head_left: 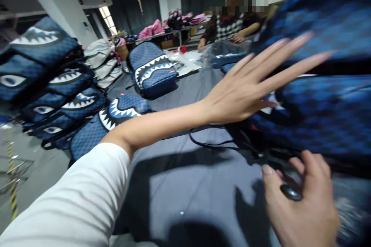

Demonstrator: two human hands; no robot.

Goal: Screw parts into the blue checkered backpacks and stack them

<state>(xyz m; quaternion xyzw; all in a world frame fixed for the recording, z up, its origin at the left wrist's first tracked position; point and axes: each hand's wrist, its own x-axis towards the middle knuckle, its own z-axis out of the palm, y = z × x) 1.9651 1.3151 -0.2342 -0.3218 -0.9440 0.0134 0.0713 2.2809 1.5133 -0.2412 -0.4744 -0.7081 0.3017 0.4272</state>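
At the right stands a pile of blue checked backpacks (327,112), partly blurred. My left hand (243,85) stretches across to it, fingers spread, in front of the backpacks; whether it touches them I cannot tell. Below, my right hand (304,200) is curled round a small black rounded object (290,192), whose kind is not clear. Thin black straps (214,143) trail from the pile onto the grey tabletop (179,185).
A shark-mouth backpack (153,70) stands farther back; another backpack (89,135) lies behind my left forearm. Stacked backpacks (58,88) rise at the left. Across the table a person (232,27) handles clear plastic. Pink bags (152,29) lie farther off.
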